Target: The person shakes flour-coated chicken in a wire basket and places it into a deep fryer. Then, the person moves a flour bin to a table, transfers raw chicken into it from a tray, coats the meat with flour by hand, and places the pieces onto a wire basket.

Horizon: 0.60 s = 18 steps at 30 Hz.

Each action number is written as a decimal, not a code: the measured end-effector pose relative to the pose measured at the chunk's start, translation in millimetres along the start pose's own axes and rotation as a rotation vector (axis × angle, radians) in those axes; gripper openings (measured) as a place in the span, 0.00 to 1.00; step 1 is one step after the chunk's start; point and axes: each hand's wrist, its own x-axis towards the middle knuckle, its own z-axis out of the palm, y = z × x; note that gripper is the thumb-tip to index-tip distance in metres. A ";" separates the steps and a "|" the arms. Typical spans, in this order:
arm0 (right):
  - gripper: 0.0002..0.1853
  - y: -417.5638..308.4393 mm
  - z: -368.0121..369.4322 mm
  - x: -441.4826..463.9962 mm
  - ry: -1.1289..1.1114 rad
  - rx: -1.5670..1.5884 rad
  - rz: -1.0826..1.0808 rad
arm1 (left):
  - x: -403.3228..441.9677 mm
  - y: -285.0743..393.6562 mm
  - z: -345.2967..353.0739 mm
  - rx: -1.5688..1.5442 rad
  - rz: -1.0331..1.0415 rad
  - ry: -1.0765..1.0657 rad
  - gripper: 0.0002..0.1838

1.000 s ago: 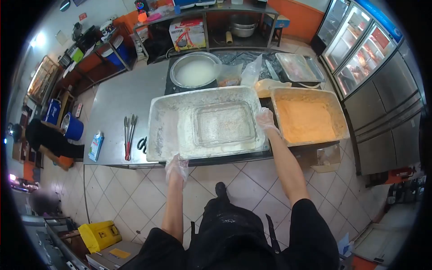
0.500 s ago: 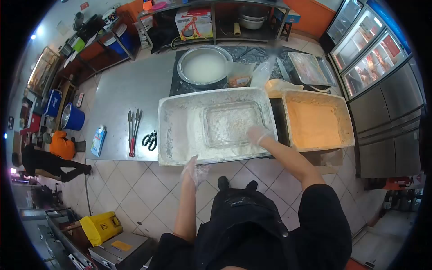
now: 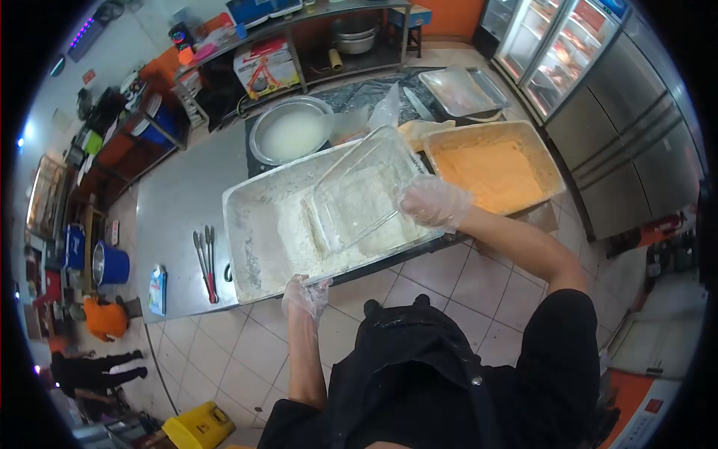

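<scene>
My right hand (image 3: 432, 202), in a clear plastic glove, is closed on the right side of a rectangular wire mesh basket (image 3: 355, 196). The basket is tilted inside a large white tub (image 3: 258, 284) of white flour (image 3: 295, 217), its right side raised and its left side low in the flour. My fingertips are partly hidden by the loose glove. Against the tub's front rim my gloved left hand (image 3: 305, 298) is curled, its fingers at the edge.
A smaller tub of orange powder (image 3: 490, 176) stands on the right. Behind are a metal bowl of whitish liquid (image 3: 292, 131), plastic bags and a covered tray (image 3: 464, 90). Tongs (image 3: 206, 266) and a blue-white carton (image 3: 157, 290) lie left. Two people are at the far left.
My right hand has taken hold of the mesh basket and tipped it up on its right side. My left hand has curled at the tub's front rim. The camera view has turned.
</scene>
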 end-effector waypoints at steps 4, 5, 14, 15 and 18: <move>0.06 -8.0 -61.1 -38.0 0.201 0.051 0.153 | -21.5 -9.1 26.0 0.007 0.000 0.001 0.18; 0.06 -5.9 -63.5 -49.2 0.211 0.056 0.233 | -22.1 -12.1 29.0 0.021 0.018 0.019 0.18; 0.09 41.8 -38.0 -134.7 0.330 -0.039 0.951 | 5.3 -39.2 26.3 -0.001 -0.033 -0.046 0.18; 0.10 55.7 -28.5 -143.1 0.281 -0.079 1.001 | 8.4 -41.8 21.5 0.009 -0.029 0.003 0.17; 0.11 77.0 1.9 -164.8 0.272 -0.112 1.058 | 22.2 -52.7 7.5 0.006 -0.027 0.068 0.17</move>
